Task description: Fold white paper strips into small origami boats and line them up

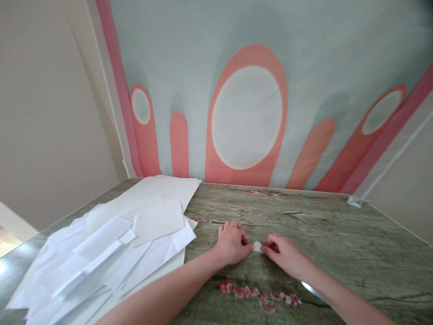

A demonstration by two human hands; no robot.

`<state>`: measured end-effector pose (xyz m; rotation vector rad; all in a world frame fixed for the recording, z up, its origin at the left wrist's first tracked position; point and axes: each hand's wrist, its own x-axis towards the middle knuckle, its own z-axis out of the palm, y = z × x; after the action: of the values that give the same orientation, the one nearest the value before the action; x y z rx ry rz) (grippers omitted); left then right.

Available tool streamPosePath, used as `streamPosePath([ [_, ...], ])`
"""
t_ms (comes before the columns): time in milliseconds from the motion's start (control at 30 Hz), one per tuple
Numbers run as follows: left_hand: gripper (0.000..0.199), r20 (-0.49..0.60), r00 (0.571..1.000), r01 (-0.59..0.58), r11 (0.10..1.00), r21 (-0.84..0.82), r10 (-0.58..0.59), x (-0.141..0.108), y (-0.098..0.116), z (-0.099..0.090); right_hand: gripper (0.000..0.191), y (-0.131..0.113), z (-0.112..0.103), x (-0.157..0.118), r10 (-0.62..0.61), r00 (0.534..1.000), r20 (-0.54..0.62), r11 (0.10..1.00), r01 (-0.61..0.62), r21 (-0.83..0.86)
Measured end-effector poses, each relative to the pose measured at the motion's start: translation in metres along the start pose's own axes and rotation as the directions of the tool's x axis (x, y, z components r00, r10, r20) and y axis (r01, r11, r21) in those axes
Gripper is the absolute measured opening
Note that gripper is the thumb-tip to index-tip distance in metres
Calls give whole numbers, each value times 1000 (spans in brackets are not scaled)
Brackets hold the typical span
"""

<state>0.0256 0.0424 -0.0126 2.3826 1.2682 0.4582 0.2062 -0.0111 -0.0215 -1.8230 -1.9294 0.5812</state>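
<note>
Two bare hands meet over a wood-patterned table (324,225) — the left hand (232,243) and right hand (286,255) each pinch one side of a small white paper piece (257,247), held between them right of the table's middle. Printed pink flowers (241,290) mark the surface nearer the viewer. Loose white sheets (158,221) overlap across the left side, reaching toward the far edge. Beyond stands a pale blue-green backdrop (314,54) with coral arches and white ovals — plain grey wall (50,113) at left.
</note>
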Motion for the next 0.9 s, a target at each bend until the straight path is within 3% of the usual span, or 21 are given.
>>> streamPosePath([
  [633, 18, 13, 1000, -1, 1000, 16, 1, -3, 1, -1, 9, 2, 5, 1, -21, 1000, -20, 998, 22, 55],
  [900, 17, -99, 990, -99, 994, 39, 103, -10, 2, 3, 9, 3, 4, 1, -34, 999, -29, 998, 35, 44],
])
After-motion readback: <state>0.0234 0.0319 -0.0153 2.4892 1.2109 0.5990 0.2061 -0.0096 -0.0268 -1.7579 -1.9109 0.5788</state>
